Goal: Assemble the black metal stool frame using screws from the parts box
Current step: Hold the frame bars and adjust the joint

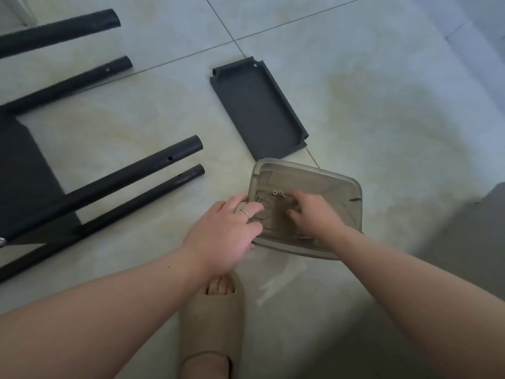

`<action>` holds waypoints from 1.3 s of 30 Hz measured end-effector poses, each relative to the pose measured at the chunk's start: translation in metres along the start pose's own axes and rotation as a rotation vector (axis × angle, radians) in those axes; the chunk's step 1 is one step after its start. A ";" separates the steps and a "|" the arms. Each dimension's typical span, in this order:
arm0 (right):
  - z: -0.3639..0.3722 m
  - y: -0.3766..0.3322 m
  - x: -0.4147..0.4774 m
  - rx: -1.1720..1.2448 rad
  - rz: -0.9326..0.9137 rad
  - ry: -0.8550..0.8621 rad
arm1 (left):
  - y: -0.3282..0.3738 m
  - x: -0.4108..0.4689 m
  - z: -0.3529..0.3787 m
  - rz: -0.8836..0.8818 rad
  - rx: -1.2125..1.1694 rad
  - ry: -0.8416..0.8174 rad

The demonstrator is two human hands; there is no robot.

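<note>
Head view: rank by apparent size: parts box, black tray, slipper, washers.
1. parts box
2. black tray and slipper: look alike; the slipper is nearer and cropped, so unranked
3. washers

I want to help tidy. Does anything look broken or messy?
Nothing is spilled. The floor has yellowish stains near the black panel, and the parts box has a small dark mark on its right rim; whether it is a crack, I cannot tell. The stool frame just lies on its side.
</note>
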State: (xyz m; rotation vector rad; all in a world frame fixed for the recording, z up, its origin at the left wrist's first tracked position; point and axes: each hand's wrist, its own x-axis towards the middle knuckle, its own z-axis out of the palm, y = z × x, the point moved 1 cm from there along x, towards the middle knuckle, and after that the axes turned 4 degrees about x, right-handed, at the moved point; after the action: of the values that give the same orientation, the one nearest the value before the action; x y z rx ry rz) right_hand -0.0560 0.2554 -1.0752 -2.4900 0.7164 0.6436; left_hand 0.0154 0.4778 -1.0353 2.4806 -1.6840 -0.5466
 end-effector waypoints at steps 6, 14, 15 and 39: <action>0.013 -0.014 0.025 -0.061 0.054 0.084 | -0.002 0.001 0.000 0.010 -0.053 0.024; 0.020 -0.018 0.027 -0.063 0.180 0.091 | 0.000 0.000 -0.002 -0.006 -0.026 -0.003; 0.019 -0.018 0.024 -0.049 0.204 0.073 | 0.000 0.000 -0.003 -0.009 -0.014 -0.011; -0.057 -0.310 -0.122 0.378 -0.737 0.081 | -0.128 -0.149 -0.127 -0.874 -1.943 0.021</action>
State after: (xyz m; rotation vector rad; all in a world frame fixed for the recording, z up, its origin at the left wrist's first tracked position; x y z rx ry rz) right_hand 0.0504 0.5029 -0.8707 -2.1944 -0.0830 0.1159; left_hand 0.1226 0.6482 -0.9165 1.2827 0.3873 -1.2385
